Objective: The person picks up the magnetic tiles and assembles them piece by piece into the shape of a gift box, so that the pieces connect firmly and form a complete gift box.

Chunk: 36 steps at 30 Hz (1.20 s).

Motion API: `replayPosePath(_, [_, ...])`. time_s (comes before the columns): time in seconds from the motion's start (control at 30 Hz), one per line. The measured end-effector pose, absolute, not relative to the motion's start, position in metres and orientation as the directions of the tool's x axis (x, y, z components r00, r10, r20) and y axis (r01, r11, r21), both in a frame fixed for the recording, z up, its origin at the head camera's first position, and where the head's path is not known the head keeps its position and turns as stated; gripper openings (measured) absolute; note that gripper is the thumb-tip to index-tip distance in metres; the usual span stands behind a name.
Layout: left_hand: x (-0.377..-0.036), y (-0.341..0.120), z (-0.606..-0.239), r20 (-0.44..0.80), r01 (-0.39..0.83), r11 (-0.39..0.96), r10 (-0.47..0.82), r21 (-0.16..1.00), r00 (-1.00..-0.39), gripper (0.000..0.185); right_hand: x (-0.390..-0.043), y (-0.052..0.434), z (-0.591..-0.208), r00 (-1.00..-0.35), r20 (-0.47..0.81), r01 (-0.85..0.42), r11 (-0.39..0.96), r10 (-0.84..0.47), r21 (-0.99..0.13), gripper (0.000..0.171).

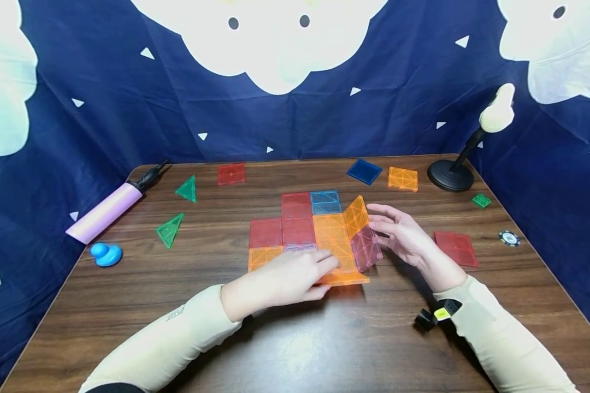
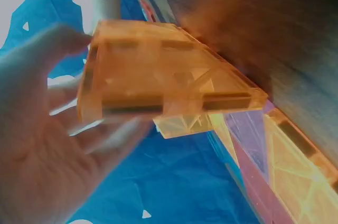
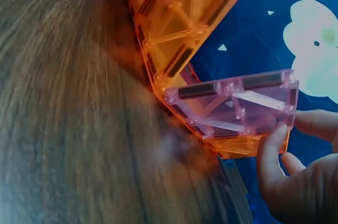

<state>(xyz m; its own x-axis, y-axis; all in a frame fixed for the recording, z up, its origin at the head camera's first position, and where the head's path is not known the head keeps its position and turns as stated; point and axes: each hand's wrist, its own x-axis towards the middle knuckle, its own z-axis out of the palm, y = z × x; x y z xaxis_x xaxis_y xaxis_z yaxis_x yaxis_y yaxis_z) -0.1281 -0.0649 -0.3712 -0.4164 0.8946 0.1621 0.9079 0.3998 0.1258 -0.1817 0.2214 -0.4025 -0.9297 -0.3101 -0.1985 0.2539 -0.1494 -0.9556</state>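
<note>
A flat patch of magnetic tiles [image 1: 297, 221] in red, blue and orange lies mid-table. At its right edge an orange tile [image 1: 356, 214] and a pink tile [image 1: 366, 249] stand tilted up. My right hand [image 1: 373, 221] pinches the pink tile [image 3: 237, 108] between its fingertips [image 3: 272, 150], and the raised orange tile [image 3: 179, 18] leans beside it. My left hand [image 1: 331, 267] lies over the front of the patch and grips the front orange tile [image 1: 346, 278]. In the left wrist view that orange tile [image 2: 158, 84] is held between the thumb and blurred fingers [image 2: 113, 129].
Loose pieces lie around: two green triangles [image 1: 169, 229], a red tile [image 1: 231, 173], a blue tile [image 1: 364, 171], an orange tile [image 1: 403, 178], a red tile [image 1: 456, 248], a small green tile [image 1: 481, 201]. A pink pump [image 1: 105, 210], a blue toy [image 1: 105, 254] and a black stand [image 1: 449, 174] sit near the edges.
</note>
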Motion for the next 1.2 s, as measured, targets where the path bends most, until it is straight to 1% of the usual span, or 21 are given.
replayPosePath(0.07, [-0.124,-0.065,-0.370,0.224,0.919,0.394,0.893,0.033,-0.391,0.028,-0.182,0.220,-0.404,-0.917,-0.211,0.271,-0.143,-0.339,-0.952,0.058])
replayPosePath(0.17, [-0.117,-0.066,-0.371,0.281,0.916,0.387,0.895,-0.100,-0.348,0.036,-0.183,0.218,-0.407,-0.882,-0.251,0.315,-0.103,-0.398,-0.944,0.057])
replayPosePath(0.2, [-0.115,-0.066,-0.372,0.299,0.910,0.390,0.893,-0.140,-0.336,0.036,-0.183,0.217,-0.408,-0.869,-0.263,0.324,-0.081,-0.419,-0.943,0.058])
replayPosePath(0.3, [-0.108,-0.066,-0.374,0.338,0.881,0.408,0.886,-0.242,-0.317,0.041,-0.183,0.214,-0.408,-0.847,-0.283,0.323,-0.013,-0.449,-0.946,0.060])
replayPosePath(0.4, [-0.102,-0.063,-0.376,0.380,0.840,0.452,0.864,-0.298,-0.330,0.034,-0.183,0.210,-0.407,-0.851,-0.277,0.289,0.042,-0.447,-0.956,0.061])
replayPosePath(0.47, [-0.099,-0.061,-0.378,0.400,0.815,0.482,0.849,-0.321,-0.344,0.033,-0.183,0.207,-0.406,-0.859,-0.271,0.267,0.071,-0.435,-0.961,0.061])
replayPosePath(0.57, [-0.096,-0.059,-0.381,0.415,0.791,0.520,0.829,-0.323,-0.375,0.033,-0.182,0.203,-0.404,-0.869,-0.269,0.248,0.103,-0.417,-0.963,0.061])
replayPosePath(0.67, [-0.094,-0.059,-0.382,0.405,0.786,0.540,0.818,-0.300,-0.408,0.038,-0.181,0.200,-0.403,-0.877,-0.266,0.232,0.130,-0.400,-0.964,0.062])
replayPosePath(0.77, [-0.094,-0.061,-0.382,0.384,0.797,0.549,0.812,-0.252,-0.439,0.043,-0.180,0.198,-0.402,-0.881,-0.273,0.228,0.158,-0.387,-0.961,0.061])
replayPosePath(0.83, [-0.094,-0.063,-0.381,0.376,0.814,0.550,0.806,-0.189,-0.457,0.045,-0.179,0.197,-0.401,-0.879,-0.282,0.228,0.183,-0.383,-0.957,0.061])
replayPosePath(0.9, [-0.096,-0.067,-0.380,0.383,0.825,0.559,0.782,-0.081,-0.492,0.046,-0.177,0.196,-0.400,-0.873,-0.297,0.230,0.211,-0.387,-0.950,0.062])
replayPosePath(0.97, [-0.100,-0.075,-0.378,0.409,0.821,0.567,0.735,0.066,-0.541,0.047,-0.175,0.196,-0.400,-0.867,-0.312,0.233,0.239,-0.388,-0.943,0.064])
replayPosePath(1.03, [-0.106,-0.087,-0.375,0.426,0.777,0.585,0.657,0.232,-0.622,0.047,-0.173,0.196,-0.399,-0.862,-0.324,0.235,0.259,-0.390,-0.937,0.065])
replayPosePath(1.1, [-0.114,-0.104,-0.372,0.424,0.692,0.607,0.549,0.390,-0.720,0.047,-0.172,0.196,-0.398,-0.860,-0.331,0.241,0.262,-0.388,-0.934,0.066])
replayPosePath(1.17, [-0.123,-0.124,-0.372,0.379,0.573,0.638,0.430,0.514,-0.819,0.046,-0.170,0.196,-0.397,-0.861,-0.333,0.247,0.258,-0.385,-0.934,0.066])
replayPosePath(1.2, [-0.127,-0.134,-0.373,0.334,0.497,0.652,0.368,0.573,-0.868,0.046,-0.170,0.195,-0.397,-0.861,-0.333,0.248,0.254,-0.385,-0.935,0.066])
